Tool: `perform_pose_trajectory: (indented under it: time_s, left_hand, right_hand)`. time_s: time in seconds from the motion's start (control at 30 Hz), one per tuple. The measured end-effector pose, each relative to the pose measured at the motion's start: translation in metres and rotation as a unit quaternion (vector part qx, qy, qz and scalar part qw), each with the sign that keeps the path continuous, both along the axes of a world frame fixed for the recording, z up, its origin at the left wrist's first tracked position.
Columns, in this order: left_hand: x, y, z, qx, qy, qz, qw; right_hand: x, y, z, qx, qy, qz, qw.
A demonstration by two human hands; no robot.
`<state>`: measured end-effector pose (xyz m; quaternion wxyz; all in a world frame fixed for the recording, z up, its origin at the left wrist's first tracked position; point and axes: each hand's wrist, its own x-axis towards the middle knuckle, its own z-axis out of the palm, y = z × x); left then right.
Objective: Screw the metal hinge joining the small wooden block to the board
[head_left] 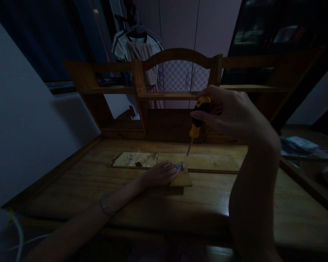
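Note:
A yellow and black screwdriver (198,116) is gripped by its handle in my right hand (229,109). Its shaft slants down, and the tip appears apart from and above a small metal plate with holes (182,167), perhaps a hinge. My left hand (162,174) lies palm down on a short wooden piece (184,179), fingers stretched out and touching the metal plate, partly covering it. Behind, a long thin wooden board (205,162) lies flat across the desk, its left part pale and stained. Where the two wooden pieces meet, the metal plate sits.
Everything rests on a wooden desk (120,193) with a shelf hutch (177,95) at its back. A white cable (19,233) hangs at the lower left. Plastic-wrapped items (300,143) lie to the right. Clothes (142,49) hang behind the hutch. The room is dim.

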<state>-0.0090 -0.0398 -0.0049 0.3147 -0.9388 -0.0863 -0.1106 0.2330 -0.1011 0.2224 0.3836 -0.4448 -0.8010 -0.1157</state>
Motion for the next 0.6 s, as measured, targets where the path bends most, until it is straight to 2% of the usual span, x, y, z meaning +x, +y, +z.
perform_pose_trajectory:
  time_s: [0.37,0.6]
  left_hand:
    - [-0.0012,0.005,0.0015,-0.012,-0.009,-0.014,1.0]
    - [0.0033,0.007,0.0032,-0.045,-0.021,0.023,0.998]
  right_hand:
    - [0.0001,0.0005,-0.0002,0.004,-0.006,-0.007,1.0]
    - [0.0007,0.0011,-0.0008,-0.002,0.004,-0.003,1.0]
